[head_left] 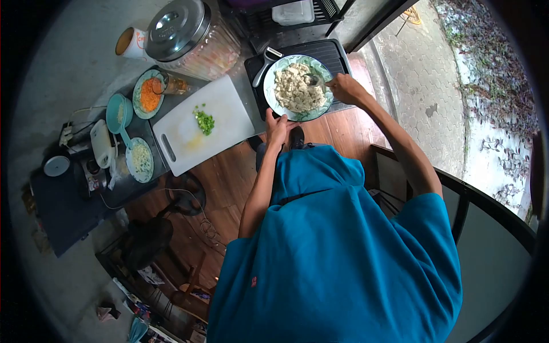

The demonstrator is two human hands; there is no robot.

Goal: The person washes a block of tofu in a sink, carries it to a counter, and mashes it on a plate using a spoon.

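A round plate (270, 97) with a patterned rim bears a heap of crumbly, pale food (294, 91) and stands over a black tray. My left hand (278, 127) grips the plate's near edge. In my right hand (346, 90) is a spoon (315, 80), its bowl resting in the food at the right side of the heap. A peeler (265, 66) lies just left of the plate. Farther left, chopped green pieces (204, 121) sit on a white cutting board (229, 103).
A large lidded jar (214, 54) stands behind the board. At the left are a plate of orange shreds (150, 94), a glass (176, 86), a teal bowl (117, 108) and a plate of pale chopped pieces (140, 160). The black tray's edge (343, 57) lies right of the plate.
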